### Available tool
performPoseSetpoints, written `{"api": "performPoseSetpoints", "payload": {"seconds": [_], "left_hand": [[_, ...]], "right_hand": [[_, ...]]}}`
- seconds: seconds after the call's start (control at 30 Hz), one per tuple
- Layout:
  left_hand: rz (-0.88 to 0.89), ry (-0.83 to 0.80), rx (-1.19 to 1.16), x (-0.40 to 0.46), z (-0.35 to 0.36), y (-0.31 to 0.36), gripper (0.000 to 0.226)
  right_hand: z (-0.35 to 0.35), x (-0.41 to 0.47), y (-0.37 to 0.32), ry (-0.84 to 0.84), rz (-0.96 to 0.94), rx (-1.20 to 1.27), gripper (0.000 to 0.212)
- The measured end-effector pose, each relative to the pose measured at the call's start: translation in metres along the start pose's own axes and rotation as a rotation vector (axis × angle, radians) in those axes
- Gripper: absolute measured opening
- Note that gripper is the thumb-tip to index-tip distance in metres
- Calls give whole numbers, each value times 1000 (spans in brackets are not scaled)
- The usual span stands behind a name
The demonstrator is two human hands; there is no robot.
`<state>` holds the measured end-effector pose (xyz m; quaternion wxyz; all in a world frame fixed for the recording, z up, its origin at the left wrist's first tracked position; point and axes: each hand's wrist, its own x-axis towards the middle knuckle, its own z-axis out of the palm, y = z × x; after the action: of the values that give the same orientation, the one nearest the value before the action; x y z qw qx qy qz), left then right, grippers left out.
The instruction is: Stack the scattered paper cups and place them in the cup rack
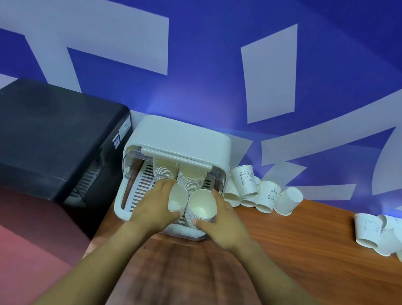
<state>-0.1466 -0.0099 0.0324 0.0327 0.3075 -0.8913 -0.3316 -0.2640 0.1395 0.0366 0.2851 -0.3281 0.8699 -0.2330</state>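
A white cup rack with a raised lid stands on the wooden table against the wall. Two stacks of paper cups stand at the back of its slotted tray. My left hand grips a cup stack at the front of the tray, tilted open end up. My right hand grips a second stack right beside it. Loose white paper cups with cartoon prints lie to the right of the rack.
A black box-shaped appliance stands directly left of the rack. Another cluster of scattered cups lies at the table's far right. The blue and white wall runs right behind everything. The wooden table stretches toward me.
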Motion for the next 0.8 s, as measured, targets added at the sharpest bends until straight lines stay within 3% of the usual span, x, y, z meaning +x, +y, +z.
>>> {"api": "performPoseSetpoints", "payload": {"seconds": [0.2,0.53,0.8], "left_hand": [[-3,9,-7,4,4,-4,78],[-38,18,-125,5,12,-10,82],[-112,135,-119,3,-29,-43,77]], "right_hand": [[6,5,5,9,12,98,100],[15,4,-1,82,-15,356,70],[39,19,-32,28,-35,394,81]]}}
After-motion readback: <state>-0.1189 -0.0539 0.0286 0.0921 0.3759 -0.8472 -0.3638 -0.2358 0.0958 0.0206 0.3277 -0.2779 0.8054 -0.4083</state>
